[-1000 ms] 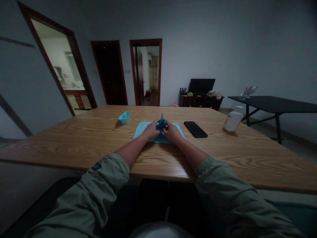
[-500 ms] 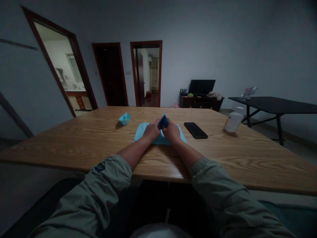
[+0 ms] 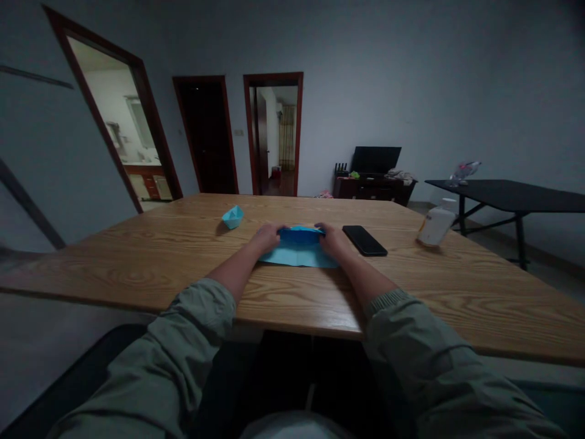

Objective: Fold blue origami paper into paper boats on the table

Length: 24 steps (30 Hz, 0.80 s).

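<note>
Centrally on the wooden worktop (image 3: 137,268), a folded blue paper sheet (image 3: 299,250) lies gripped at each end by the left hand (image 3: 266,238) and right hand (image 3: 333,241); uneven pressure could skew its crease, and a wide right-hand slip could nudge the black smartphone (image 3: 364,240) just beside

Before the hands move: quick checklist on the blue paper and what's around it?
Both hands on the paper: ok. The left hand and right hand rest on the ends of the folded blue paper.
Paper lying on the table: ok. It lies on the wooden table.
Phone apart from the paper: ok. The black smartphone lies to its right, not touching.
Boat off the paper: ok. The blue paper boat sits beyond the left hand.
Bottle away from the hands: ok. The white bottle is near the table's far right.
Crease sharp: cannot tell. The light is dim.
</note>
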Each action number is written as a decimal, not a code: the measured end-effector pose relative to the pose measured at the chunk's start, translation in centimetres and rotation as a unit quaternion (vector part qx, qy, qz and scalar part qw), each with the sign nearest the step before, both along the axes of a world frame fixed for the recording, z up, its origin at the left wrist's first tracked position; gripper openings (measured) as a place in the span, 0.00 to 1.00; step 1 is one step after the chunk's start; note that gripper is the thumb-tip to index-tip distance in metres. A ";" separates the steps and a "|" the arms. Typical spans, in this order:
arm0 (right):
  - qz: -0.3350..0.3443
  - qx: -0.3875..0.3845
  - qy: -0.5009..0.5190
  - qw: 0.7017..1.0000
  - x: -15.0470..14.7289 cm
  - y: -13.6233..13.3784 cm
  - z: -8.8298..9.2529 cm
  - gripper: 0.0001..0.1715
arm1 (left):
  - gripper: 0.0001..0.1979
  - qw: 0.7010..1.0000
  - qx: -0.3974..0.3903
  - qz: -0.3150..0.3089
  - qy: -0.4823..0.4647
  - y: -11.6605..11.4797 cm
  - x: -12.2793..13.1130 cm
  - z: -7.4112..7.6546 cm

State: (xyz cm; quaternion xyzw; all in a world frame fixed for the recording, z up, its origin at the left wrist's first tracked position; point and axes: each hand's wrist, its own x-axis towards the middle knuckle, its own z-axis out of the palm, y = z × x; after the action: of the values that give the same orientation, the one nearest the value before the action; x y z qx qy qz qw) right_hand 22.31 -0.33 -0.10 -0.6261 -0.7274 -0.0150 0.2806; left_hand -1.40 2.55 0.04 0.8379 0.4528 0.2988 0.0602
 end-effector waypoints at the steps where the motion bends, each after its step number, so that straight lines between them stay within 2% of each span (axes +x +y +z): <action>1: 0.022 -0.007 -0.033 0.999 0.5 0.2 -0.4 0.26 | 0.24 0.999 -0.019 -0.002 0.034 0.3 -0.4 -0.3; 4: 0.074 -0.045 -0.118 0.989 1.5 0.7 -1.3 0.26 | 0.19 0.993 -0.059 -0.032 0.098 0.9 -0.9 -1.0; 8: 0.105 -0.072 -0.148 0.981 1.9 1.0 -1.8 0.22 | 0.17 0.988 -0.091 -0.073 0.099 1.1 -0.9 -0.9; 11: 0.105 -0.066 -0.133 0.983 2.0 1.1 -1.8 0.21 | 0.16 0.990 -0.092 -0.048 0.091 1.1 -1.3 -0.7; 14: 0.095 -0.042 -0.119 0.987 2.2 1.3 -2.0 0.20 | 0.20 0.993 -0.097 -0.018 0.070 1.4 -2.0 -0.8; 20: 0.076 -0.014 -0.098 0.992 2.3 1.2 -1.9 0.32 | 0.29 0.992 -0.102 0.005 0.071 1.7 -2.3 -0.8; 24: 0.072 -0.029 -0.098 0.992 2.2 0.8 -1.5 0.27 | 0.26 0.992 -0.089 0.013 0.094 1.3 -1.9 -0.4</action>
State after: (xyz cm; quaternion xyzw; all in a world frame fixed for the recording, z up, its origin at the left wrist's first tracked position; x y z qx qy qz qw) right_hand 24.49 0.48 -1.57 -0.5757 -0.7945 -0.0346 0.1901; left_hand -3.32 3.89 -0.35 0.8477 0.4917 0.1783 0.0881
